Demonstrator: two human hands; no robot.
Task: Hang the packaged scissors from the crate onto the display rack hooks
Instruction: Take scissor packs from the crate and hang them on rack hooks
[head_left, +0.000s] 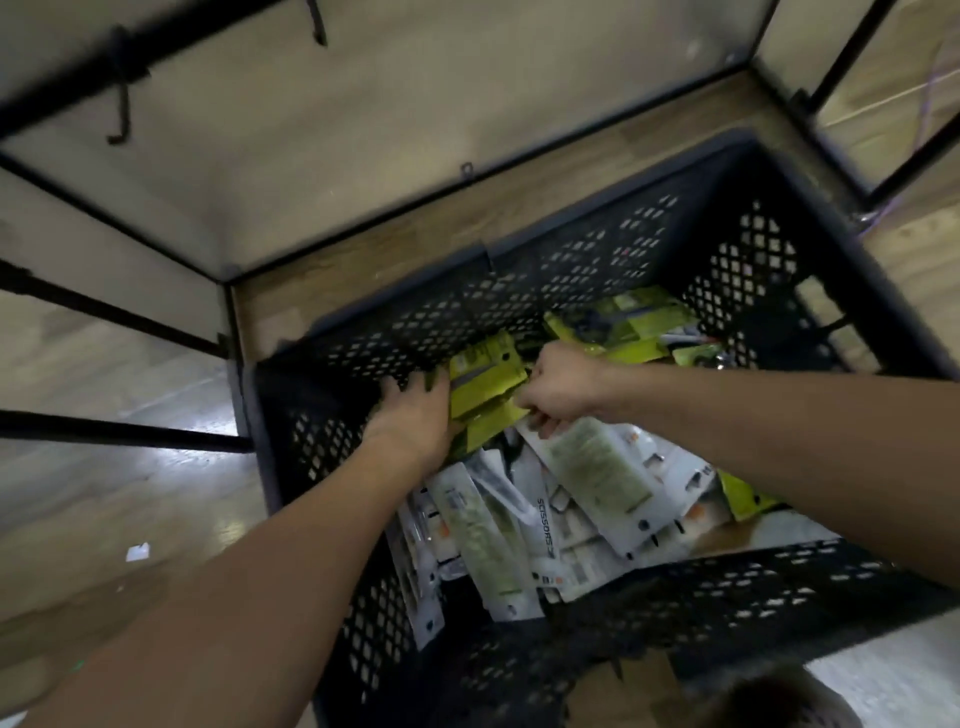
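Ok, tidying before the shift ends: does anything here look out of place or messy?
Two things. The scissor packs lie in a jumbled heap in the crate, overlapping at all angles. A small white scrap lies on the floor left of the crate. The right hand pinches a yellow-green pack.

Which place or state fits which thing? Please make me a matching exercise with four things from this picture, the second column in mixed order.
Things:
1. hook
2. green stack
3. white packs
4. crate

Places or states:
A. in the near half of the crate
B. black, with holed walls
C. between the left hand and the right hand
D. on a rack bar, top left, bare

Pairs: 1-D, 2-C, 3-A, 4-B.
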